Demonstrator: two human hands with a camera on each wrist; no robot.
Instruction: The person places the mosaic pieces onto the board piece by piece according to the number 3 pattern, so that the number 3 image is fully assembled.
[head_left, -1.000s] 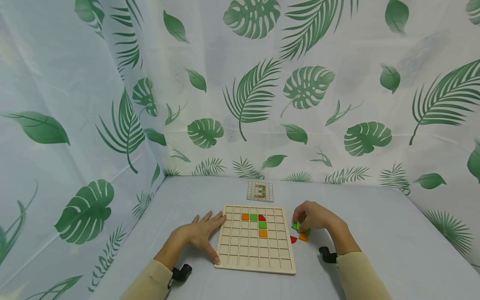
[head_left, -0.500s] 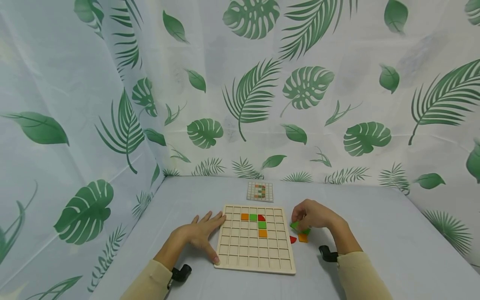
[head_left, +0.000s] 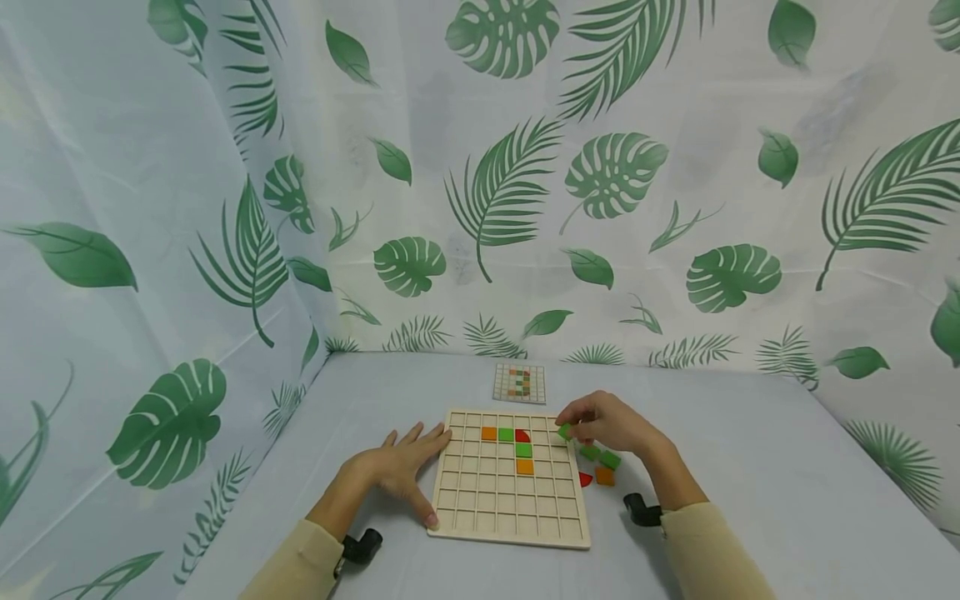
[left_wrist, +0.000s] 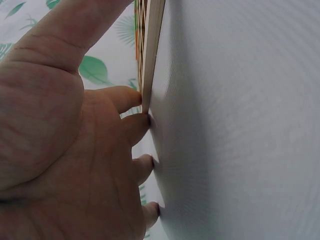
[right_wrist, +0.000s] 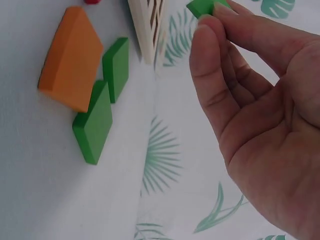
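The wooden grid board (head_left: 487, 504) lies on the table, with an orange square tile (head_left: 489, 433), a green tile (head_left: 506, 435), a red rounded tile (head_left: 522, 436), another green tile (head_left: 523, 450) and an orange tile (head_left: 525, 467) in its cells. My left hand (head_left: 401, 471) rests at the board's left edge, fingers spread, thumb at the near left corner. Between thumb and fingertips my right hand (head_left: 611, 423) pinches a green tile (right_wrist: 202, 7), raised over the board's right edge. In the left wrist view, the fingertips touch the board's side (left_wrist: 153, 50) and the tabletop.
Right of the board lie two green tiles (right_wrist: 116, 70), an orange tile (right_wrist: 75, 60) and a red rounded tile (head_left: 586, 479). A small card with a printed coloured grid (head_left: 520, 383) lies behind the board. Leaf-patterned cloth (head_left: 510, 183) hangs around the table.
My right hand has lifted a green tile from the loose pieces and moved left with it to the board's right edge. My left hand stays in place.
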